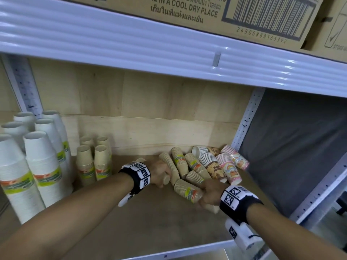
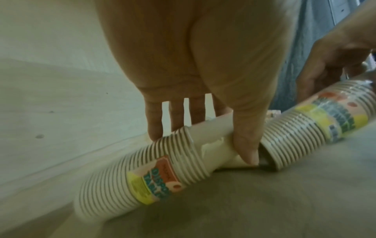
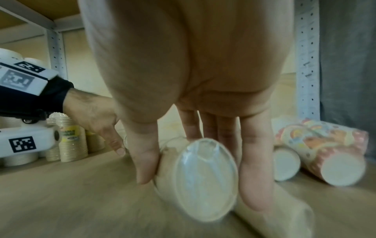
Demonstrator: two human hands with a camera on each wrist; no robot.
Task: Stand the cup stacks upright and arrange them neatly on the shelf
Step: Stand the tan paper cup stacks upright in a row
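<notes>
Several wrapped cup stacks lie tumbled at the back right of the shelf board: tan ones, a brown-patterned one and pink ones. My left hand grips the narrow end of one lying tan stack. In the left wrist view its thumb presses that stack from the front, with the fingers behind. My right hand grips a second tan stack. In the right wrist view this stack's base faces the camera between thumb and fingers, slightly off the board.
Tall white cup stacks and small tan stacks stand upright at the left. A white shelf beam with a cardboard box on it hangs overhead. A perforated post and grey cloth bound the right side.
</notes>
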